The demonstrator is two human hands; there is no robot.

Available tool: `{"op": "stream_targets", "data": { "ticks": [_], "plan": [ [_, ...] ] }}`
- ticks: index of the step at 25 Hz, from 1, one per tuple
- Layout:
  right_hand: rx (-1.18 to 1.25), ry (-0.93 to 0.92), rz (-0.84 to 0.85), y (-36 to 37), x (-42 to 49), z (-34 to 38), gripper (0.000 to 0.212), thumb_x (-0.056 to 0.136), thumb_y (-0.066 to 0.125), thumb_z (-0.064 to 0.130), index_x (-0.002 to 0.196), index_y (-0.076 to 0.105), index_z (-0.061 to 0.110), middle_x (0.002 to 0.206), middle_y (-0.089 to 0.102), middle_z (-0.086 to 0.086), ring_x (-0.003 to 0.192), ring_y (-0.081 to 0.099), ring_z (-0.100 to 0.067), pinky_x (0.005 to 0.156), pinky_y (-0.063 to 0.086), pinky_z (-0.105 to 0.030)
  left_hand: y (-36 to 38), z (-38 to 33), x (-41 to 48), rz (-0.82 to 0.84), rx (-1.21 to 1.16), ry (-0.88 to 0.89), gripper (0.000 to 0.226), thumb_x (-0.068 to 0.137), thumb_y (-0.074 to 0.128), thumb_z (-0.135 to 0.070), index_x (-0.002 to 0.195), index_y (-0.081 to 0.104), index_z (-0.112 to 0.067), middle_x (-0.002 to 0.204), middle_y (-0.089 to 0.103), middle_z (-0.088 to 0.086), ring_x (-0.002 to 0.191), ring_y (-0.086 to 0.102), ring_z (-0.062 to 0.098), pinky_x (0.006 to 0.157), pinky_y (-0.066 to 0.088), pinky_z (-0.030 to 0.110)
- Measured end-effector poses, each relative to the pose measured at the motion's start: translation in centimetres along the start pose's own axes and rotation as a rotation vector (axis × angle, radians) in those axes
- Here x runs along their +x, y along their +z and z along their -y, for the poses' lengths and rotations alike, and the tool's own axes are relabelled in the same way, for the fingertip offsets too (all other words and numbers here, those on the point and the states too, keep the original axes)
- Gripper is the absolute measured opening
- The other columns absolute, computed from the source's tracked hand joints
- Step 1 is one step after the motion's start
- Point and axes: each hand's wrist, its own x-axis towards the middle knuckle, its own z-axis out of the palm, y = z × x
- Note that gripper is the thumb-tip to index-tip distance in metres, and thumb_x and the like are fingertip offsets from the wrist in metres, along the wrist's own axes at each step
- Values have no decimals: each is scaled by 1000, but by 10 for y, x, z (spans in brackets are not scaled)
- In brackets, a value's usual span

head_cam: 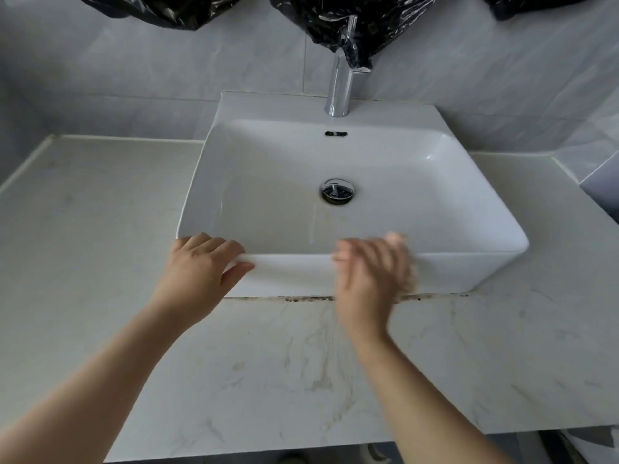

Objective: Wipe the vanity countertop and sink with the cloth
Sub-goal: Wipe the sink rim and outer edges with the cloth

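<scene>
Found the left hand (197,266) gripping the front left corner of the white rectangular ceramic sink (469,262), fingers curled over the rim and thumb laid on the outer front wall. Found the right hand (368,272) smeared by motion blur against the same front wall, near its middle; cannot tell whether its fingers lie flat or curl. Took the fuzzy patch at its far side for the pale tan cloth (409,279), pressed to the sink wall just above the pale marble-veined surface (100,262); too blurred to confirm more. Judged the step in hand as wiping the sink's outer front. Noted a dark speckled seam (301,299) along the foot of the sink: likely to smear grime onto the white wall and the surface if swept with the cloth. Flagged the bracing grip as liable to leave fingermarks on the rim. Checked the basin: nothing inside but the chrome drain plug (337,190), with a faint streak running from it toward the front wall. Saw no standing water. Recorded a chrome tap (340,92) at the back edge, partly under crinkled black plastic sheeting (335,25).
</scene>
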Motion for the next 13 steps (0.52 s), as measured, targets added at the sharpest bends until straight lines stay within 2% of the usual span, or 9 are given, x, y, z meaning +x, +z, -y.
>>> {"op": "stream_targets", "data": {
  "ticks": [2, 3, 5, 7, 8, 11, 13],
  "plan": [
    [71, -193, 190, 25, -3, 57, 11, 86, 55, 15, 88, 66, 17, 81, 65, 3, 81, 56, -24, 103, 32, -37, -1, 9, -1, -26, -45, 24, 41, 82, 42, -41, 84, 67, -9, 70, 66, 4, 68, 62, 30, 71, 29, 30],
    [102, -245, 261, 35, -5, 84, 11, 84, 56, 17, 90, 66, 17, 80, 65, 3, 80, 57, -24, 100, 34, -34, -3, 17, -2, -37, -78, 22, 41, 81, 44, -41, 87, 67, -7, 74, 67, 6, 72, 62, 29, 75, 30, 28],
    [106, -330, 330, 43, 1, 97, 13, 84, 55, 22, 90, 66, 20, 78, 65, 5, 75, 60, -23, 86, 39, -33, -8, 36, -7, -47, -107, 15, 50, 83, 42, -51, 90, 66, -7, 80, 67, 5, 83, 56, 22, 90, 30, 28],
    [73, -388, 337, 27, 11, 61, 13, 84, 55, 27, 88, 67, 24, 78, 66, 8, 71, 61, -21, 71, 38, -34, -6, 43, -11, -45, -96, 20, 54, 86, 39, -54, 88, 66, -8, 80, 65, 2, 85, 49, 16, 102, 27, 37],
    [33, -395, 333, 14, 15, 34, 14, 84, 55, 28, 89, 68, 25, 80, 68, 10, 71, 62, -20, 69, 38, -34, -6, 42, -12, -38, -120, 9, 51, 85, 41, -51, 88, 66, -7, 80, 65, 4, 84, 48, 16, 102, 31, 43],
    [-99, -398, 346, -32, 31, -42, 21, 86, 51, 32, 91, 69, 23, 84, 70, 8, 72, 64, -22, 69, 37, -34, -5, 33, -12, -40, -187, -33, 44, 82, 43, -41, 87, 66, -4, 81, 65, 7, 86, 45, 16, 96, 40, 50],
    [-126, -351, 381, -36, 34, -43, 22, 86, 50, 34, 86, 69, 23, 77, 69, 6, 68, 63, -24, 67, 35, -34, -5, 31, -13, -46, -187, -48, 43, 81, 42, -39, 88, 66, -4, 82, 65, 8, 87, 44, 17, 93, 42, 51]
  ]
}}
